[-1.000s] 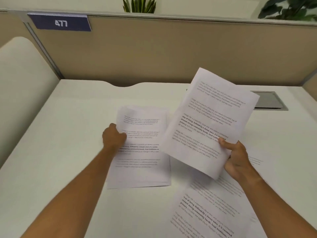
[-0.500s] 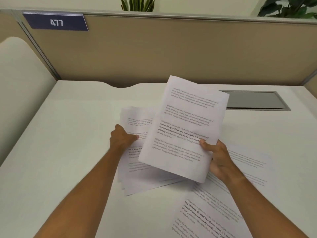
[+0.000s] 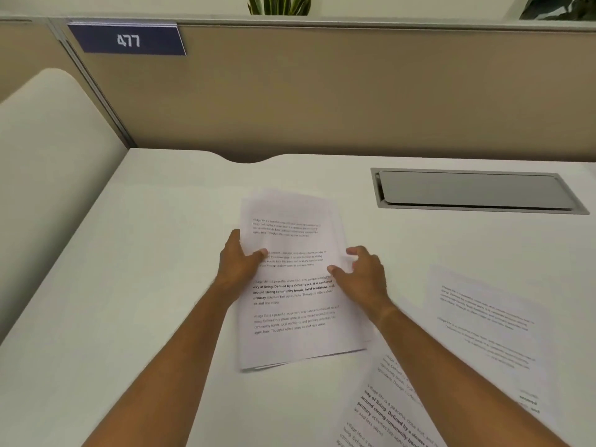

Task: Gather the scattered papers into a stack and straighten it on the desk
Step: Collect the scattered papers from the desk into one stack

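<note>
A rough stack of printed sheets [image 3: 290, 295] lies in the middle of the white desk [image 3: 145, 285], its edges fanned and uneven. My left hand [image 3: 238, 262] grips the stack's left edge, thumb on top of the pages. At the right edge rests my right hand [image 3: 361, 275], fingers spread, thumb touching the top sheet. One loose sheet [image 3: 483, 321] lies flat to the right of the stack. Another loose sheet [image 3: 387, 411] lies askew near the front edge, partly under my right forearm.
A grey cable hatch [image 3: 471, 191] is set into the desk at the back right. A tan partition [image 3: 322, 91] with a blue "477" sign [image 3: 127, 40] closes the back. A cream rounded panel [image 3: 48, 172] borders the left side.
My right hand carried a sheet leftward and laid it on the pile under my left hand. The right hand's grip has loosened, and both hands now flank the stack.
</note>
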A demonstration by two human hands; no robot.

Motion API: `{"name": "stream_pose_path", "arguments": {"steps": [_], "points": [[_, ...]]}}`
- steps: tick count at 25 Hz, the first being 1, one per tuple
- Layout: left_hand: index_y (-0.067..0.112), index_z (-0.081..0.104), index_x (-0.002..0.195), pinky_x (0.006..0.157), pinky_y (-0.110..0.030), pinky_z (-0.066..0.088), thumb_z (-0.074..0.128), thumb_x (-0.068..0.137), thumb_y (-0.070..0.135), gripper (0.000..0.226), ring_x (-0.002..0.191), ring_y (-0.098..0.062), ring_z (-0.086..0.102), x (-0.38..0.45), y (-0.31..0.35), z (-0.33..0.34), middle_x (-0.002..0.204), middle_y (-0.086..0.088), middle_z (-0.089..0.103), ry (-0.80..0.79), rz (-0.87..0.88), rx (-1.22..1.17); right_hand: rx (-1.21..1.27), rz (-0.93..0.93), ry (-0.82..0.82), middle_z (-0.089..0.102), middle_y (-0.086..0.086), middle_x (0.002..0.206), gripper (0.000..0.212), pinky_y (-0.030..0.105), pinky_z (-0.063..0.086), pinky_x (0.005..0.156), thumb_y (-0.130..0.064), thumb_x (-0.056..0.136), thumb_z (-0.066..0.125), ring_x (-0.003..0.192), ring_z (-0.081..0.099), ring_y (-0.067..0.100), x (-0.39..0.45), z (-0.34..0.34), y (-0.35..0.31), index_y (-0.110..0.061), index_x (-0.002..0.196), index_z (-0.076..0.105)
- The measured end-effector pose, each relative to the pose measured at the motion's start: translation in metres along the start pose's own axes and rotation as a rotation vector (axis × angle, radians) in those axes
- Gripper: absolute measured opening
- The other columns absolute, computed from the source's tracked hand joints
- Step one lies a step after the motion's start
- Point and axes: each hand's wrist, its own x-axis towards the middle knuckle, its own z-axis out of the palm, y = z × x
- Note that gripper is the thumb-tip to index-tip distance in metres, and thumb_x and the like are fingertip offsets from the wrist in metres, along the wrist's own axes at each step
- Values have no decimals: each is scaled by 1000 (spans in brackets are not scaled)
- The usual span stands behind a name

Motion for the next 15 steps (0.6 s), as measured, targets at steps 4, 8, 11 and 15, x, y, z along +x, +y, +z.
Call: {"name": "stream_pose_path", "arguments": {"steps": [4,8,11,15], "points": [[23,56,109,74,-41,62,71,83,8,34,93,-20,73,-8,31,-20,110,0,71,-41,150,-216,431,131,-181,51,3,127,97,32,42,91,-50,67,85,116,55,20,16,-22,-13,-23,145,35],[21,57,112,72,-38,61,74,76,13,41,96,-24,73,-20,61,-41,111,-1,73,-108,250,-348,828,-36,-395,72,8,121,71,41,56,90,-30,67,90,106,71,25,19,-40,-33,-13,129,59],[23,58,117,70,-35,61,74,78,22,42,96,-21,72,-31,75,-47,111,3,72,-62,362,-219,816,-227,-316,76,10,111,45,38,60,79,-12,75,84,100,73,29,14,-49,-53,-7,117,68],[36,60,113,69,-23,57,71,87,19,33,98,-11,71,-46,91,-49,107,19,72,13,469,-211,759,-362,-168,77,4,104,35,28,60,72,-13,77,83,93,74,21,3,-62,-77,-13,111,71]]}}
